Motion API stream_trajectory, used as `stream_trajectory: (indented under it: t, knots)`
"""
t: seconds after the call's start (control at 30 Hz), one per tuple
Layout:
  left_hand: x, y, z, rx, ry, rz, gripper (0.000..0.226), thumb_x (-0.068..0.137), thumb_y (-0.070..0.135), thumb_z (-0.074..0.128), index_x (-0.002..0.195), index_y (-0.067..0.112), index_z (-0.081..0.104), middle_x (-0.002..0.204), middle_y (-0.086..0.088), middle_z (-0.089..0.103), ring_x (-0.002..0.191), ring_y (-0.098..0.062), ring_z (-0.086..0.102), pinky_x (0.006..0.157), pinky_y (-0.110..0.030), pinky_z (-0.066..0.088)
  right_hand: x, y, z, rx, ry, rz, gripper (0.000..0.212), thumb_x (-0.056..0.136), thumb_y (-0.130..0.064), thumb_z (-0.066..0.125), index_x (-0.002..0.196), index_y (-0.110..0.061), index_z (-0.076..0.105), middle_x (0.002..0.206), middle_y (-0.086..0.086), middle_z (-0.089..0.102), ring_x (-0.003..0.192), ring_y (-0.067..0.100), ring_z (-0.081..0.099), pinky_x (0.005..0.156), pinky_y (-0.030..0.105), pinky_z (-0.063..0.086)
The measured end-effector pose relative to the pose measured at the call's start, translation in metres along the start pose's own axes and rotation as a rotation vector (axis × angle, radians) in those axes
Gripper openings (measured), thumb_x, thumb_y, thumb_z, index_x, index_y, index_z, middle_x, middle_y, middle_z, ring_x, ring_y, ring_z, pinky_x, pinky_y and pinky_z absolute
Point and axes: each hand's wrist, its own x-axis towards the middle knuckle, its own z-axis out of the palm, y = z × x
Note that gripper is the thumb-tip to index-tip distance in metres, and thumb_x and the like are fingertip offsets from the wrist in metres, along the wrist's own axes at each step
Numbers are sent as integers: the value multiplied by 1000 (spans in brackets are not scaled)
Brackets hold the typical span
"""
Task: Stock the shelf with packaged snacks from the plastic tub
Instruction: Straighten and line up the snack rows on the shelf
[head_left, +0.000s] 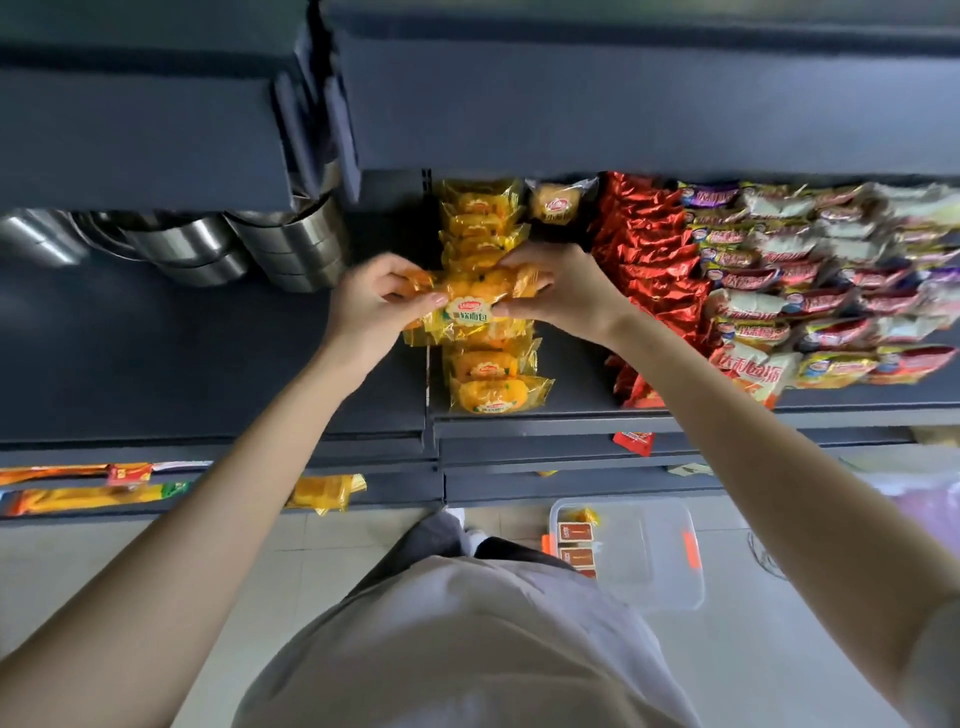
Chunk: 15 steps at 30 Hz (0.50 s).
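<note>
We note both arms outstretched. Left hand (363, 306) and right hand (561, 291) pinch ends of yellow bread packet (470, 307) above yellow packet row (488, 376) on shelf (208, 364). Open shelf room leftward (red packets (649, 260) crowd right). Plastic tub (654, 561) on floor.

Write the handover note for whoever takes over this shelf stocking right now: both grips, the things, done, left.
Left grip and right grip each pinch one end of a yellow bread pack, held crosswise above the row of yellow packs on the shelf.
Done: that row reaches from the back to the front edge; red packs lie to its right.
Tub sits on the floor below, holding a few small boxes and a spare yellow pack.
Left: seat the held pack, then empty the tub.
</note>
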Motion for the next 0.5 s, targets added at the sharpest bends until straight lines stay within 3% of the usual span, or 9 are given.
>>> stream_trajectory:
  t: [0.17,0.5]
  knots:
    - [18,7,15,43,-98,74,24,76,7,77,81,22,59,80,6,65,68,4,63,62,-12,51,-3,1,-19,-228,-57,20,57,78,-34,75,127,-10,58,128,5,61,110,19,59,91,26,42]
    - [21,6,49,61,-163,83,21,78,8,76,89,17,61,85,4,65,80,-8,63,68,-17,51,-27,23,-34,-246,-22,79,55,76,-34,76,122,-7,61,123,9,64,113,22,59,97,36,46]
